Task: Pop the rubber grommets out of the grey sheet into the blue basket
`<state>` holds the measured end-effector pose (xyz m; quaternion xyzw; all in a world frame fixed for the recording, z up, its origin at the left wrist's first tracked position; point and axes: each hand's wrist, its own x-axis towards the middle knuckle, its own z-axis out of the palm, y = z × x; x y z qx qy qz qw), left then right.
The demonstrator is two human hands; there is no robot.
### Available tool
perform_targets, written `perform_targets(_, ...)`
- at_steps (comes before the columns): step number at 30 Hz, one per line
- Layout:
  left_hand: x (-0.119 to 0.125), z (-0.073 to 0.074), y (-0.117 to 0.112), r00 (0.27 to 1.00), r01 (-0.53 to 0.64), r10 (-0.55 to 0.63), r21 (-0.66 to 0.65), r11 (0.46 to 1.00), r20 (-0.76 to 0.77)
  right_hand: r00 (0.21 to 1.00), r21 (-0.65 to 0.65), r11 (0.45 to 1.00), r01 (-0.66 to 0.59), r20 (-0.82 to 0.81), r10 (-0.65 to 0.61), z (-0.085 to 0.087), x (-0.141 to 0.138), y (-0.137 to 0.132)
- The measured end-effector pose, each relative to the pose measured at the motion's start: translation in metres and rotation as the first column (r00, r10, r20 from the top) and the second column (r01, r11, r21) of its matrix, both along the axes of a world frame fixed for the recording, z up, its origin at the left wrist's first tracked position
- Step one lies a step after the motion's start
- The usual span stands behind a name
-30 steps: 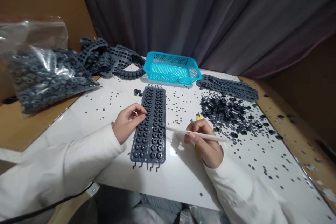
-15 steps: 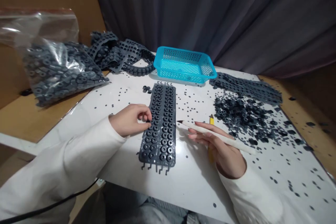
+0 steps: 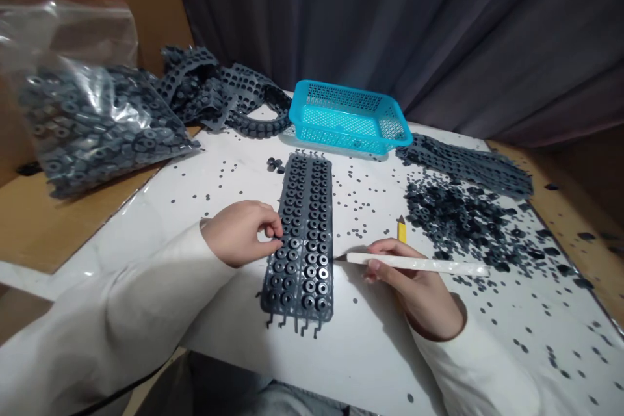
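Observation:
A dark grey rubber sheet of ring-shaped parts [image 3: 305, 234] lies lengthwise on the white board [image 3: 341, 338] in front of me. My left hand [image 3: 244, 231] rests at the sheet's left edge, fingers curled and pinching at one of the rings. My right hand [image 3: 414, 289] grips a white pen-like tool [image 3: 419, 264] held level, its dark tip touching the sheet's right edge. A yellow-handled knife [image 3: 401, 229] lies on the board just beyond my right fingers.
A turquoise basket [image 3: 348, 118] stands behind the sheet. A heap of loose grey rings [image 3: 463, 218] and more sheets [image 3: 468, 166] lie at right. Tangled empty sheets [image 3: 219, 97] and a clear bag of rings [image 3: 92, 127] sit at left. Small punched dots litter the board.
My right hand has closed round the white tool and brought its tip down to the sheet's right edge. My left hand stays pinching at the left edge. The view shifted slightly.

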<state>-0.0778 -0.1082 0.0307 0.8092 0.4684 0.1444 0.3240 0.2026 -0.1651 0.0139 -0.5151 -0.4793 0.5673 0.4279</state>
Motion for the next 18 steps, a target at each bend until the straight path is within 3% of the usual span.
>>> perform_targets(9, 0.0, -0.001, -0.002, 0.999, -0.032, 0.033, 0.035, 0.999, -0.02, 0.992, 0.007, 0.994, -0.105, -0.066, 0.106, 0.003, -0.006, -0.004)
perform_targets(18, 0.013, -0.017, -0.001, 0.996, -0.081, 0.069, 0.242, 0.967, 0.055, 0.996, 0.03, 0.996, -0.087, 0.016, 0.087, 0.0, -0.005, -0.004)
